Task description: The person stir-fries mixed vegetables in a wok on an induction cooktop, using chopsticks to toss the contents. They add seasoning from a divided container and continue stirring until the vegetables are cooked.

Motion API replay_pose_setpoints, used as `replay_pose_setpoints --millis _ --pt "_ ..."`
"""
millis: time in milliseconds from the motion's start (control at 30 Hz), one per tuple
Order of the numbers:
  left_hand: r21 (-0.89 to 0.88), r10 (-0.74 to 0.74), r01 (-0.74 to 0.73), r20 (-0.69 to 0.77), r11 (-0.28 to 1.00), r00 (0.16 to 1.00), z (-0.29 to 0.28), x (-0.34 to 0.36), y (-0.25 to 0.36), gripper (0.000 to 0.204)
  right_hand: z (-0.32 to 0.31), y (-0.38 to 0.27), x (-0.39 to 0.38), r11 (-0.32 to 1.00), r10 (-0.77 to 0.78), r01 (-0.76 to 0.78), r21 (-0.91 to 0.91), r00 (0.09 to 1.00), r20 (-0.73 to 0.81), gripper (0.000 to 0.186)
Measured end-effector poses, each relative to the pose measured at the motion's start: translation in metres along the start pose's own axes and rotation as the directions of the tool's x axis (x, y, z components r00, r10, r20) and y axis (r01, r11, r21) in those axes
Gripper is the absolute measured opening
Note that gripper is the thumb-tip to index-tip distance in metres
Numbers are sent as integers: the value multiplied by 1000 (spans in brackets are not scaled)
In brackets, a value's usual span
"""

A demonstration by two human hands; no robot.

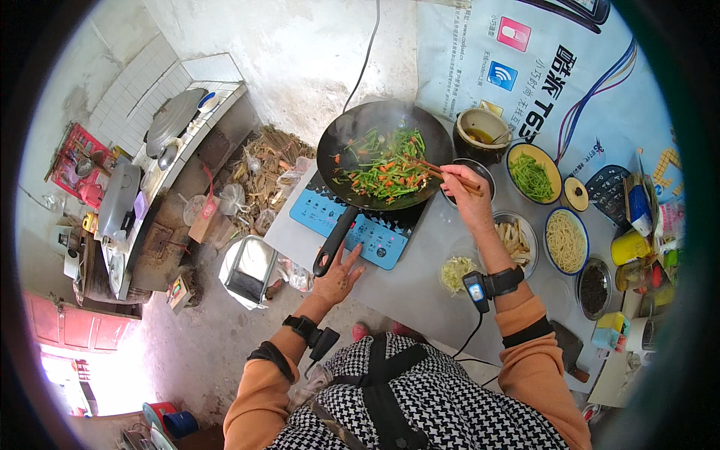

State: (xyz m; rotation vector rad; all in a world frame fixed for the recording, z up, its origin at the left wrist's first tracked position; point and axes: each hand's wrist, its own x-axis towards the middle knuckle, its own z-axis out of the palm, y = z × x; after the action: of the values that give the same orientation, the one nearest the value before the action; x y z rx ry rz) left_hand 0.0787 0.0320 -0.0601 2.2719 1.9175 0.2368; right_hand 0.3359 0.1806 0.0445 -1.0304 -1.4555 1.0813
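Grey bench (420, 281) at three o'clock, concrete floor (187, 345) at eight; right grip (462, 182) pinching chopsticks (427, 165), left grip (337, 280) spread.

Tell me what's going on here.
A person is at a blue cooker that bears a black wok of green and orange vegetables. The right grip holds chopsticks, their tips among the vegetables. The left grip is open beside the wok's handle, fingers spread near the cooker's controls; whether they touch is hard to tell. To the right, noodles and cut greens lie in bowls.
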Motion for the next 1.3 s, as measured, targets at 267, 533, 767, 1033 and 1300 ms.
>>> replay_pose_setpoints --millis 267,533,767,1033,1300 --pt "-89 -53 50 -35 995 998 7 3 -5 53 -15 5 15 987 53 -59 148 998 42 27" --pt "-494 -338 174 -266 852 903 1 -21 -60 44 3 22 8 989 -43 68 -131 981 190 17" --pt "-961 -486 255 173 108 857 -73 -18 -67 46 34 20 15 997 -72 76 4 929 363 17" --pt "-929 -275 369 361 -22 891 -81 6 -5 47 17 35 62 995 -16 21 -93 998 56 21" --pt "-935 -186 324 347 -142 919 -68 8 -12 44 40 16 30 996 64 -80 29 931 358 18"
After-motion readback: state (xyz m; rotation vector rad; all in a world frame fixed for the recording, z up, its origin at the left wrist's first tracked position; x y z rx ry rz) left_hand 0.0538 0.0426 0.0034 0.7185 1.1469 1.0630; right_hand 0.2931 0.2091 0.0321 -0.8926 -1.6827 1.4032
